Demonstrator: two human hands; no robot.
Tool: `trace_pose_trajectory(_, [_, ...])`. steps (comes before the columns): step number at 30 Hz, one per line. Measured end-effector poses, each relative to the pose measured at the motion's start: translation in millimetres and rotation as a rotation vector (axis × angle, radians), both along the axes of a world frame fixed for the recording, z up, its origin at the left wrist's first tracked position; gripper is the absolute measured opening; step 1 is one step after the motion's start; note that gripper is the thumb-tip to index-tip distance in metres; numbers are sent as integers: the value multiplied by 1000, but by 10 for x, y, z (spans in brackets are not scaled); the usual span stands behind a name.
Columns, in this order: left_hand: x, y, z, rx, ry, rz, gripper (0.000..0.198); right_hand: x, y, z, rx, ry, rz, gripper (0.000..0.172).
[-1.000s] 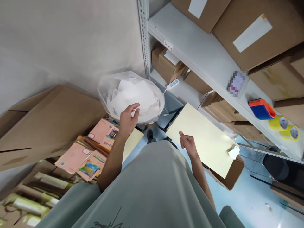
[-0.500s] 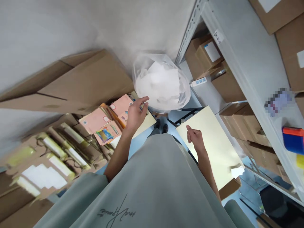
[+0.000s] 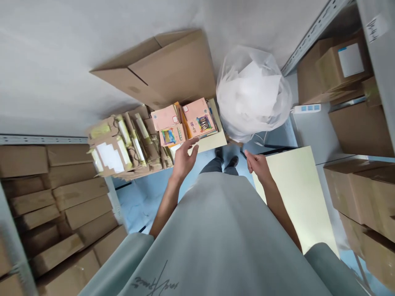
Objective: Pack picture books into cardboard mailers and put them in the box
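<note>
Your left hand [image 3: 184, 160] is the nearer one: the pink booklets [image 3: 197, 113] lie stacked just beyond its fingertips, the right pile on the pale-yellow tabletop [image 3: 214, 142] and seeming to run lengthwise away from you. Thumb and forefinger stand apart, empty. Your right hand [image 3: 256, 165] is farther off, fingers curled; whether they press together, I cannot tell.

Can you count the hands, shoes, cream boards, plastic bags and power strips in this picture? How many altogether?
Left hand and right hand: 2
Dark shoes: 2
Cream boards: 2
Plastic bag: 1
Power strip: 1
Total: 8
</note>
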State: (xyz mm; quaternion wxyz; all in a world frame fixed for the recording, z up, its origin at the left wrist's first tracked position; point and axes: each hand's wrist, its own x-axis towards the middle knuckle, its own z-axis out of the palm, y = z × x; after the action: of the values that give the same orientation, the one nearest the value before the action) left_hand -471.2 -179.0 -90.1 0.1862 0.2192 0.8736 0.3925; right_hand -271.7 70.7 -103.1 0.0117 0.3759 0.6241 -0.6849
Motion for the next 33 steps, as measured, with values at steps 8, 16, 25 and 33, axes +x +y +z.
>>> trace_pose_trajectory(8, [-502,-602,-358,-176,152,95,44,-244,-260,64,-31,-19,24,86])
trace_pose_trajectory(16, [-1499,-758,-973,-317,223,-42,70,-580,-690,114,40,-76,-26,84])
trace_pose_trajectory(25, [-2022,-793,-1285,-341,195,-274,79,-1078,-1170,321,102,-81,-60,82])
trace_pose_trajectory(33, [-1886,-932,-1196,-345,230,-393,65,-1279,-1507,303,93,-88,-80,85])
